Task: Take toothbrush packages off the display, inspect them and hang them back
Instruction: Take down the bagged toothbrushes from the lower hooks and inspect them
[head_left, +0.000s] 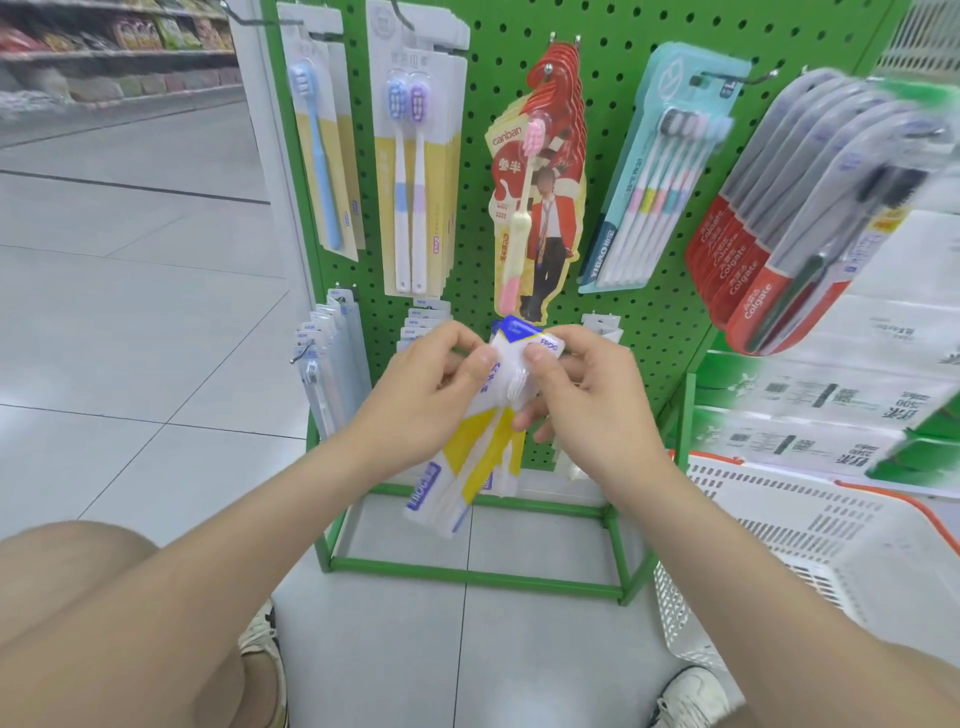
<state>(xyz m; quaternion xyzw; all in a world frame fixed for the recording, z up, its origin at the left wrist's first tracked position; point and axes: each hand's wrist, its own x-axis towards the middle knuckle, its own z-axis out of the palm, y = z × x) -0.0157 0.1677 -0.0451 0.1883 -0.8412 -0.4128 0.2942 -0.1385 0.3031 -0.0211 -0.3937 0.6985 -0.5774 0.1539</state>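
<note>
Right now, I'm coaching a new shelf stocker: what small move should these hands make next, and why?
Probably lift the toothbrush package back onto the pegboard, lower row. The left hand and right hand both pinch it near its top, just before that row; its hook is hidden.
</note>
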